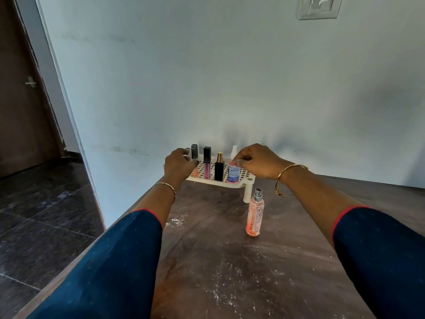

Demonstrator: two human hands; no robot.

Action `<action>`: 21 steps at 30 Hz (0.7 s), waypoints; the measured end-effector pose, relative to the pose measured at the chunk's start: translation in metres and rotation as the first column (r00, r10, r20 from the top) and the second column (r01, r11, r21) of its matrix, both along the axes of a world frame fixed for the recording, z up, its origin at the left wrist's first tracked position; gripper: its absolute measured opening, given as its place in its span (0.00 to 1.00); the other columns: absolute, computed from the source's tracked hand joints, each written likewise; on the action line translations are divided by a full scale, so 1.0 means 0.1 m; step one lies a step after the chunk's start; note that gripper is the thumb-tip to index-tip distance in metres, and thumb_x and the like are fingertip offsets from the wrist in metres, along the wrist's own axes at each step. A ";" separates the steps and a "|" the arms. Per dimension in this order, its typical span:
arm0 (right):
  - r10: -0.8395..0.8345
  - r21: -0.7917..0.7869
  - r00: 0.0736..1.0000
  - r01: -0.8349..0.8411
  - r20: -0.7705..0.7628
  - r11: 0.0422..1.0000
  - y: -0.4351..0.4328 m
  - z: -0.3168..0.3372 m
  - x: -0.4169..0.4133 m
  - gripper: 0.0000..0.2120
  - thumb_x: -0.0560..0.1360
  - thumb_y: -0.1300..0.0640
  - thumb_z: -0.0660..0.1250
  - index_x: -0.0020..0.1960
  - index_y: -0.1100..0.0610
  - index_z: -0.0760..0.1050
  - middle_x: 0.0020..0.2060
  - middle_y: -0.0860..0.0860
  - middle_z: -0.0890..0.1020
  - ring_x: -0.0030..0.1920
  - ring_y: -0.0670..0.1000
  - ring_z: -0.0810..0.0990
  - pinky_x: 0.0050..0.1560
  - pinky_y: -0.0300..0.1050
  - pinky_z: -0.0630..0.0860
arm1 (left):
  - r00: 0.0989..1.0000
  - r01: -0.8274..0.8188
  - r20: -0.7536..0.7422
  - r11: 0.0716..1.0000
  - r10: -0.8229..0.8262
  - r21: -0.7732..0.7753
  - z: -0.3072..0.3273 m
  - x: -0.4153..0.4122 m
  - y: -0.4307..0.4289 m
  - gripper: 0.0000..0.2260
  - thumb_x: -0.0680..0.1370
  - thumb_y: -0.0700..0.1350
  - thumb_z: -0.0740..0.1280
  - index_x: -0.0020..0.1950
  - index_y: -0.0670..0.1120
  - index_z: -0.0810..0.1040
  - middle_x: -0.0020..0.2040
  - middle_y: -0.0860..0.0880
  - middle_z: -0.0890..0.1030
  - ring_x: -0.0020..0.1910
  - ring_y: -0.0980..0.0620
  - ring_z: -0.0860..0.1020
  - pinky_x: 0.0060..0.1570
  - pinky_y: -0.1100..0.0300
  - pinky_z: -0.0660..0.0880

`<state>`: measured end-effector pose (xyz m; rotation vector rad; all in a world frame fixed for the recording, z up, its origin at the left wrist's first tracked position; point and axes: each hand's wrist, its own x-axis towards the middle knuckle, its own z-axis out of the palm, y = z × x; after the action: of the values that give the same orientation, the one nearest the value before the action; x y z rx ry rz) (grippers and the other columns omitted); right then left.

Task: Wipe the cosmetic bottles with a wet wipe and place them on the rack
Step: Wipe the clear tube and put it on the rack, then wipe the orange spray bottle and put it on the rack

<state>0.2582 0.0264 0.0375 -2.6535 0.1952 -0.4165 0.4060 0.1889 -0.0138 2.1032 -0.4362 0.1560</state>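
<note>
A cream perforated rack [246, 174] stands on short legs at the far edge of the brown table, against the wall. On it stand a grey-capped bottle [194, 151], a pink lip gloss [207, 163], a black perfume bottle [219, 168] and a blue-labelled bottle [234, 172]. My right hand [255, 161] pinches the top of the blue-labelled bottle. My left hand [179, 163] is curled over the rack's left end, on a small orange bottle [195, 172] that is mostly hidden. An orange spray bottle [254, 214] stands on the table in front of the rack. No wipe is visible.
The brown table [230, 261] carries white powder smears. A pale wall rises right behind the rack, with a switch plate [318, 6] high up. Dark floor tiles [41, 215] and a door [20, 88] lie to the left.
</note>
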 end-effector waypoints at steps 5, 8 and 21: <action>-0.018 -0.017 1.000 0.019 0.017 1.000 0.00 0.15 -0.24 0.11 0.77 0.58 0.63 0.56 0.57 0.80 0.56 0.53 0.82 0.53 0.52 0.78 0.47 0.39 0.70 | 0.991 -0.105 0.088 0.993 0.100 0.060 0.24 -0.14 0.04 0.33 0.70 0.51 0.73 0.71 0.45 0.64 0.68 0.40 0.69 0.67 0.40 0.68 0.66 0.46 0.67; -0.040 -0.010 0.999 0.040 0.011 0.999 0.01 0.21 -0.47 0.11 0.77 0.57 0.63 0.56 0.58 0.80 0.55 0.54 0.82 0.53 0.51 0.78 0.46 0.40 0.71 | 0.962 -0.187 0.215 0.979 0.167 0.076 0.41 -0.40 0.03 0.28 0.71 0.51 0.71 0.68 0.50 0.67 0.68 0.44 0.68 0.68 0.41 0.66 0.65 0.44 0.63; -0.146 0.095 0.989 0.142 0.037 0.985 0.06 -0.04 -1.48 0.09 0.76 0.56 0.66 0.53 0.57 0.81 0.52 0.52 0.83 0.52 0.50 0.79 0.53 0.42 0.73 | 0.953 0.215 0.154 0.941 -0.260 0.260 0.15 -1.75 -0.23 0.13 0.72 0.61 0.68 0.52 0.56 0.81 0.53 0.58 0.82 0.58 0.54 0.76 0.58 0.47 0.58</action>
<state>0.1098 0.0329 0.0330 -2.5464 0.3852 -0.4991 0.2313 0.1663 0.0010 2.2597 -0.8561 0.1649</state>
